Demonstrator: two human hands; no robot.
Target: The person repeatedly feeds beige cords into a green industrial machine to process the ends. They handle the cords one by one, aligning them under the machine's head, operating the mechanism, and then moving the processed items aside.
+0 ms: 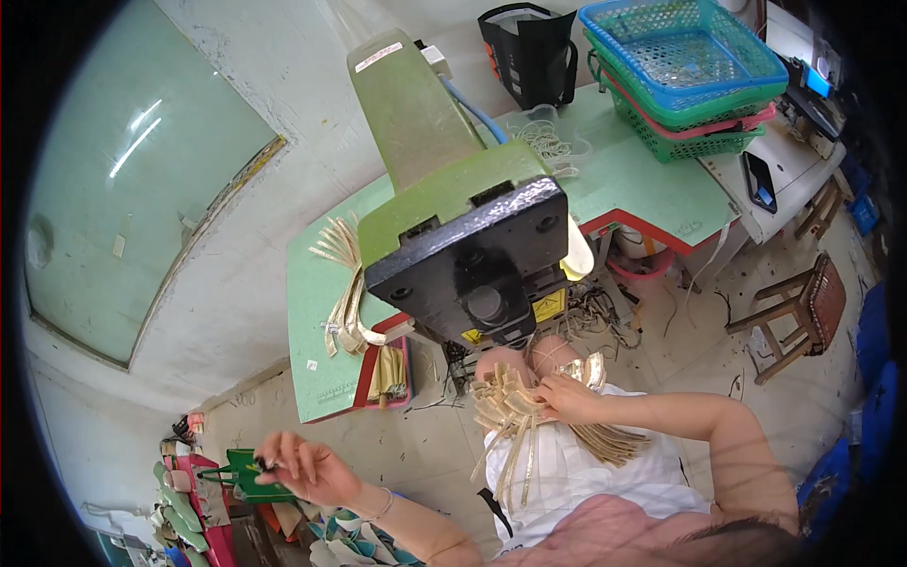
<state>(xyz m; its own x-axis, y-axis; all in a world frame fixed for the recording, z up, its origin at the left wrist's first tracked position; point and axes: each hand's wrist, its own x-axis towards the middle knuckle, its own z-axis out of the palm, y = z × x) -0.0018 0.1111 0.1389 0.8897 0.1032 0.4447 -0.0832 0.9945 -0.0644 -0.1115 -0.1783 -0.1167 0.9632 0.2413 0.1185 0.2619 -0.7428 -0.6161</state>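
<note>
My right hand (567, 395) rests on a bundle of shiny gold strips (515, 406) lying across my lap, fingers closed on some of them, just below the head of a green and black machine (472, 236). My left hand (302, 468) reaches out low to the left, over a small green basket (248, 477), and pinches something small and dark between its fingertips; what it is cannot be made out.
The machine stands on a green worktable (642, 180) with more gold strips (345, 283) at its left end. Stacked blue, pink and green baskets (685, 76), a black bag (529, 52), a phone (759, 181) and a wooden stool (803, 312) are to the right. Shoe lasts (184, 510) fill the lower left.
</note>
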